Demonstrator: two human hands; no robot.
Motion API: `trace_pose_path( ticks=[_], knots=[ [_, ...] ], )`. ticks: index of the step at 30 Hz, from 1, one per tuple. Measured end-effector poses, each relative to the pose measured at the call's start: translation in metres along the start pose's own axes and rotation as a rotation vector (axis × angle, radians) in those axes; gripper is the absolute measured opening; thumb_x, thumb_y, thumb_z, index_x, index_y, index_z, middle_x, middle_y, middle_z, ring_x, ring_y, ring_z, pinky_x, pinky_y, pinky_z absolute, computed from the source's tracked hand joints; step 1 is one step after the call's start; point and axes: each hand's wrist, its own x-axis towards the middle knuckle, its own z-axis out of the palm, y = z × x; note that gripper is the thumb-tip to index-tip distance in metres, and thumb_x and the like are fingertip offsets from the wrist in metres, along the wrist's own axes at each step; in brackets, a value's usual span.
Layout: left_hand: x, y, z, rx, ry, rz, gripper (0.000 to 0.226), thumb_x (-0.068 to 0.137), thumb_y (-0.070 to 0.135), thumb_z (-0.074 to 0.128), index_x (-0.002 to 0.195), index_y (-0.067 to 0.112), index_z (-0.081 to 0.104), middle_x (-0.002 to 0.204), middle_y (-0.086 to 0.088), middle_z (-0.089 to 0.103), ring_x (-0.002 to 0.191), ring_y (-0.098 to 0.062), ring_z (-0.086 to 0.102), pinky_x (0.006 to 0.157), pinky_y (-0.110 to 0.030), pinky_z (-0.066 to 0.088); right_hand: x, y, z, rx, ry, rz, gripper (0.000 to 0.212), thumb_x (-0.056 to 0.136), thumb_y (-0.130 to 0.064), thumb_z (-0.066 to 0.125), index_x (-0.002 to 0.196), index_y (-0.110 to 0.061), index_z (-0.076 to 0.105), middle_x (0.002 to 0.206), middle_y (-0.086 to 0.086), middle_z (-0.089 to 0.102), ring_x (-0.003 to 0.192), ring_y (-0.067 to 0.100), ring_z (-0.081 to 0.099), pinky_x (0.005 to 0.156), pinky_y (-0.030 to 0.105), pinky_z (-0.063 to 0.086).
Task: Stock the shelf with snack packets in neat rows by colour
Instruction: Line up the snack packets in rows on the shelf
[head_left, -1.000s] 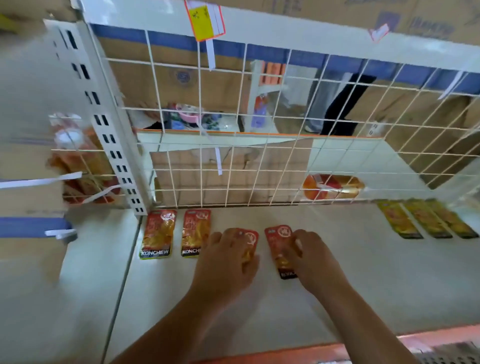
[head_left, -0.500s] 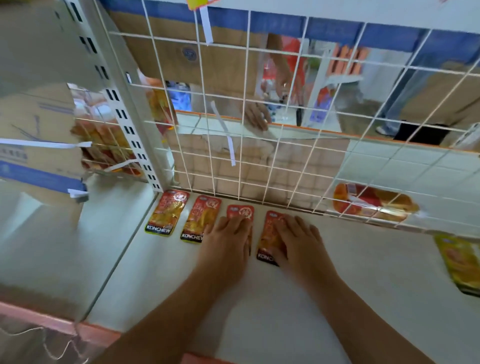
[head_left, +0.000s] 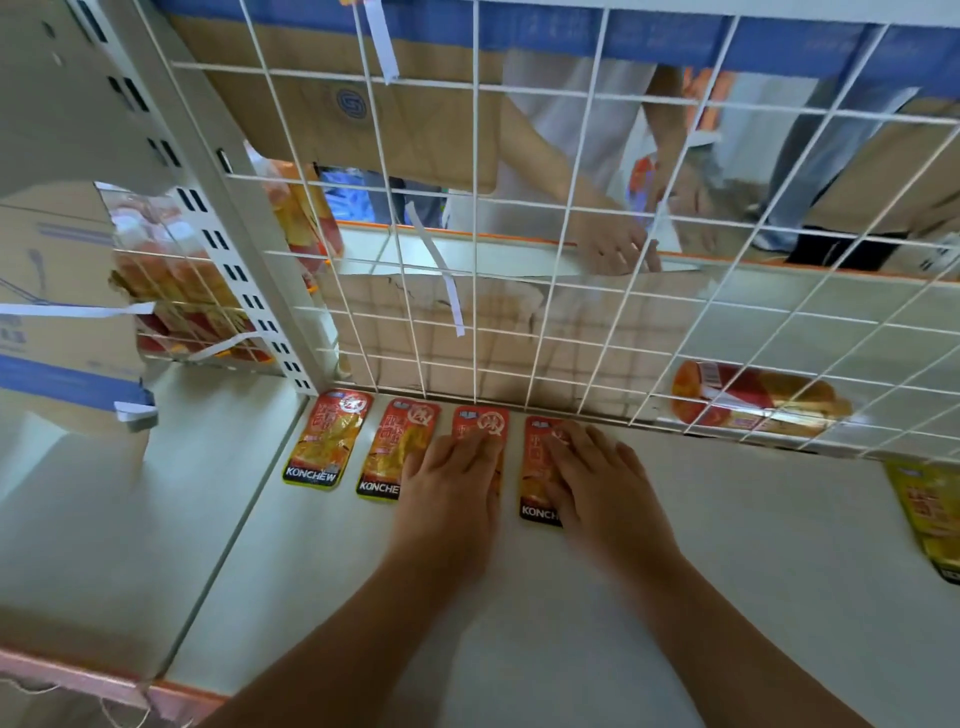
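The left hand (head_left: 447, 486) has slid the third red foil snack packet (head_left: 480, 423), and the right hand (head_left: 597, 486) the fourth red foil snack packet (head_left: 535, 467), up against the white wire grid (head_left: 525, 332). Each grip lies flat, fingers straight, pressing its packet.

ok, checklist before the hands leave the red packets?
1. Left hand flat on third red foil snack packet: ok.
2. Right hand flat on fourth red foil packet: ok.
3. First red packet and second red packet beside them along white wire grid: ok.
4. Third packet's bottom edge level with neighbours: cannot tell, left hand covers it.
5. Yellow foil packet apart, far right on white shelf: ok.
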Motion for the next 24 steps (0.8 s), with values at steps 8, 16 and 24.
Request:
trace_pose_path(
  ticks=[8,16,24],
  knots=[
    [0.0,-0.004,0.003,0.016,0.038,0.015,0.048,0.094,0.035,0.045,0.133,0.019,0.067,0.131,0.004,0.065,0.116,-0.024,0.056,0.107,-0.05,0.043,0.0,0.0,-0.001,-0.026,0.012,0.016,0.056,0.096,-0.042,0.032,0.141,-0.019,0.056,0.151,0.004,0.048,0.138,0.028,0.046,0.111,0.046,0.039],
    [-0.001,-0.003,0.0,-0.036,0.085,0.01,0.046,0.091,0.033,0.046,0.129,0.021,0.068,0.129,0.004,0.066,0.117,-0.024,0.056,0.106,-0.05,0.039,0.0,0.002,0.001,-0.018,0.032,0.016,0.056,0.094,-0.039,0.032,0.14,-0.02,0.056,0.152,0.003,0.047,0.135,0.026,0.047,0.111,0.04,0.031],
    [-0.006,-0.052,-0.018,-0.015,0.203,-0.111,0.044,0.088,0.022,0.05,0.126,0.015,0.071,0.127,-0.004,0.069,0.113,-0.032,0.06,0.094,-0.047,0.043,-0.001,0.003,-0.001,-0.018,0.034,0.012,0.055,0.094,-0.037,0.032,0.142,-0.02,0.054,0.151,0.002,0.048,0.135,0.026,0.048,0.11,0.043,0.038]
  ],
)
